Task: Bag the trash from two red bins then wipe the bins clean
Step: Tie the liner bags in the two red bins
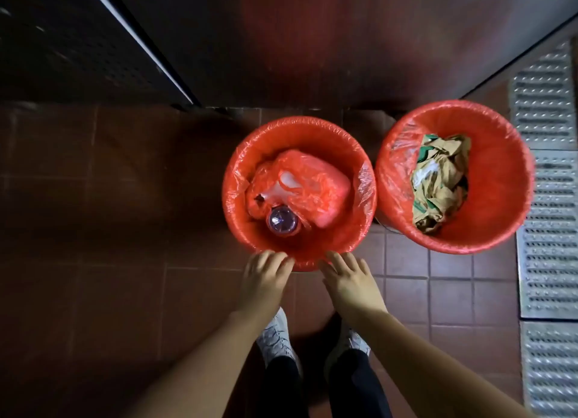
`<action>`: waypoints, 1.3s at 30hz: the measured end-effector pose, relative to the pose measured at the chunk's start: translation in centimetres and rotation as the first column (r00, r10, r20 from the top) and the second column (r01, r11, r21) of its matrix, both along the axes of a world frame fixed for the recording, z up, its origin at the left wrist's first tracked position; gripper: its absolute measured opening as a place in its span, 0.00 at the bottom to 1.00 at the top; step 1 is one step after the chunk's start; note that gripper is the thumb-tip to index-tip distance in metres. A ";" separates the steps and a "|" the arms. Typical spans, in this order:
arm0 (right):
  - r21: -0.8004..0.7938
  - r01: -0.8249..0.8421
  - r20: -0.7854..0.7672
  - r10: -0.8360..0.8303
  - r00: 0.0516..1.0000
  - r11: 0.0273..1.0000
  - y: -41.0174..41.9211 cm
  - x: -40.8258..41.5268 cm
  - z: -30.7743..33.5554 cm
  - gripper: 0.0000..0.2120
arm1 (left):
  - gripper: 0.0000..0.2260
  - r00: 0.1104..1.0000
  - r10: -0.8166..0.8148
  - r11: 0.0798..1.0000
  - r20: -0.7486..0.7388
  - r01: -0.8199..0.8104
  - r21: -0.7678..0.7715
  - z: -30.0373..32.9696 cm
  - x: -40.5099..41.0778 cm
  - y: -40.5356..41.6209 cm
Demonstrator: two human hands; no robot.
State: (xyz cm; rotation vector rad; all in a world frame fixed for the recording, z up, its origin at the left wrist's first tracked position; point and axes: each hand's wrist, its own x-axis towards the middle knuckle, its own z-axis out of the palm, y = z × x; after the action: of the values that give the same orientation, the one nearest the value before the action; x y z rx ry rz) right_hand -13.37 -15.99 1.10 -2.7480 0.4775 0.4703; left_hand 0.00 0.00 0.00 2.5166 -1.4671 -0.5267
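Note:
Two red bins lined with thin red plastic stand side by side on the tiled floor. The left bin [312,129] holds a knotted red plastic bag [312,186] and a clear plastic bottle [282,221]. The right bin [500,142] holds crumpled brown paper packaging [441,179]. My left hand [266,277] and my right hand [348,277] reach down to the near rim of the left bin. Their fingertips touch the liner at the rim, fingers relaxed, holding nothing.
A dark metal cabinet front [312,42] rises directly behind the bins. A metal drain grating [547,230] runs along the floor at the right. My shoes [275,336] stand on the brown tiles just below the hands.

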 end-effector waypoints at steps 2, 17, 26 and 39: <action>-0.043 -0.038 0.058 0.041 0.997 0.998 0.1 0.8 -1.0 0.21 | 0.15 0.998 -0.021 0.999 0.056 0.023 -0.034 -1.5 0.3 -0.4; 0.002 -0.129 0.241 0.124 0.963 0.992 -0.9 2.0 -3.6 0.07 | 0.06 0.997 -0.074 0.981 0.010 0.074 -0.180 -5.3 1.7 0.2; -0.018 -0.093 0.024 0.093 0.995 0.996 -2.9 6.1 -3.7 0.05 | 0.02 0.993 0.049 0.998 -0.110 -0.052 -0.024 -4.0 4.0 -3.0; -0.073 -0.060 0.175 0.072 0.982 0.996 -5.1 0.5 -2.8 0.10 | 0.10 0.986 -0.166 0.980 0.002 0.165 -0.108 -3.8 0.8 -2.0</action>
State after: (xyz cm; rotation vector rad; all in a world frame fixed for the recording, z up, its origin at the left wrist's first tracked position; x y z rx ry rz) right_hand -12.90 -21.11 -1.74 -2.8441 0.3650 0.2254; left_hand 0.76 -1.96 -3.76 2.3221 -1.6652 -0.4679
